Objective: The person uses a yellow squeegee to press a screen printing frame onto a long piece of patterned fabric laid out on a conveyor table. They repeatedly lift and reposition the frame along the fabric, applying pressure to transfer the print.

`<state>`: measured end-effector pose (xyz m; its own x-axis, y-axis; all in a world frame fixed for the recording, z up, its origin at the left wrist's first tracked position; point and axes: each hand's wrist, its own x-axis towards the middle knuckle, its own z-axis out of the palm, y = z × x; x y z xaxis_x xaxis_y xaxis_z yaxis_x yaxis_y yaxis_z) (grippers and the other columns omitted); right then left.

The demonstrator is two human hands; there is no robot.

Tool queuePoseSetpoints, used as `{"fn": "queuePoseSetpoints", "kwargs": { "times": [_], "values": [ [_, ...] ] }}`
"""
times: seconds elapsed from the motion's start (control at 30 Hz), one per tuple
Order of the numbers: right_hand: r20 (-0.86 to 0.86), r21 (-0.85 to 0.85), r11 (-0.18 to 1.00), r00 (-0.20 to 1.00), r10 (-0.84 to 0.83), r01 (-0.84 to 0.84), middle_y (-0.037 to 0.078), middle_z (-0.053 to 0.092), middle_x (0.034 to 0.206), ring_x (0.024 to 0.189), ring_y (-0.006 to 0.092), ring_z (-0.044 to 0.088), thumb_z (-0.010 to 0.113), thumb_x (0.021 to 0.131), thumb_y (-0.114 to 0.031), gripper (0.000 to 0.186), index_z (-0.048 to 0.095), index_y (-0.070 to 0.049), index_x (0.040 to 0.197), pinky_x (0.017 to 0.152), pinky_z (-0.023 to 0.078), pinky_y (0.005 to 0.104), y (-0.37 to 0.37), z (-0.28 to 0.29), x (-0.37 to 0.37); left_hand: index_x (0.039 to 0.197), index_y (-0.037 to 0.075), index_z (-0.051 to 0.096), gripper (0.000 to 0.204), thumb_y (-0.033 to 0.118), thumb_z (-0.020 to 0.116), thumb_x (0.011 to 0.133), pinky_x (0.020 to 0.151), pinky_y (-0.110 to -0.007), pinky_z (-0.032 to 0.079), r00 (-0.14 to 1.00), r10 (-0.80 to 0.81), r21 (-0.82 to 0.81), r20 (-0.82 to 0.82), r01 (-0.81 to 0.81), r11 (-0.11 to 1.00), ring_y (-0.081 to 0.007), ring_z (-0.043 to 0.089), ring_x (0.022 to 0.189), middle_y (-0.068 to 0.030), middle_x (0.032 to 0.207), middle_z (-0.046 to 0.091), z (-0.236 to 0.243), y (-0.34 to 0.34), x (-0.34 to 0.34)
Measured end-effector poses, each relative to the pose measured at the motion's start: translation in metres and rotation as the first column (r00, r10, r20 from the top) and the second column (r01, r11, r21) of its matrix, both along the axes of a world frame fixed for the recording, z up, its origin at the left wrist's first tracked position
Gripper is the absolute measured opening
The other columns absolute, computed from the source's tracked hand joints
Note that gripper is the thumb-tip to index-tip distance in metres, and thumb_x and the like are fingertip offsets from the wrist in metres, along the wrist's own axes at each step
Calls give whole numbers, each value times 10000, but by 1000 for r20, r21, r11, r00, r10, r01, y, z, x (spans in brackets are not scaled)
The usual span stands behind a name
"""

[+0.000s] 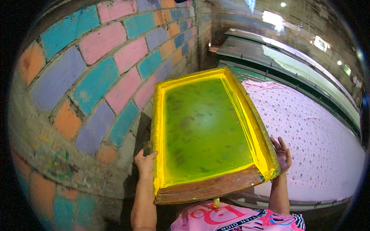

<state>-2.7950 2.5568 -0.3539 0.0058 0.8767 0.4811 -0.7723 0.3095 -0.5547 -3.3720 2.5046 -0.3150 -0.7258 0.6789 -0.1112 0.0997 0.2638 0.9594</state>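
Note:
A large screen printing frame [208, 175] is held up in front of me, tilted, with green mesh and bright yellow paint or tape along its inner edges. My left hand [145, 161] grips its left side near the lower corner, thumb on the rim and fingers partly hidden. A small dark piece sticks out beside that thumb. At the lower right corner, my right hand [283, 156] bears against the frame's side with its palm. Its fingers are loosely spread and point upward; the frame hides part of this hand.
To the right, a long printing table carries pink fabric [312, 131] with small dark motifs. Further tables [277, 50] run behind it. A wall painted with coloured bricks [102, 42] stands close on the left. Lights [273, 18] shine at the upper right.

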Motion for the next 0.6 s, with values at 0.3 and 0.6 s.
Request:
{"fn": "queuePoseSetpoints", "kwargs": {
  "times": [0.3, 0.6],
  "values": [
    [50, -107, 947, 953, -298, 301, 279, 563, 1626, 1497, 417, 562, 478, 1132, -434, 678, 493, 7, 1646, 1273, 426, 552, -52, -13, -56, 1569, -144, 521, 892, 153, 935, 837, 1191, -534, 484, 959, -284, 54, 13, 283, 958, -429, 596, 1435, -343, 1571, 570, -16, 120, -56],
    [234, -175, 898, 903, -361, 404, 226, 563, 1627, 1447, 378, 607, 610, 1092, -400, 773, 380, 41, 1684, 1254, 459, 509, -71, 24, -131, 1360, -98, 709, 643, 129, 931, 801, 976, -411, 584, 895, -405, 110, -188, 429, 896, -298, 781, 1082, -227, 1160, 812, -2, 203, -38]
  ]
}}
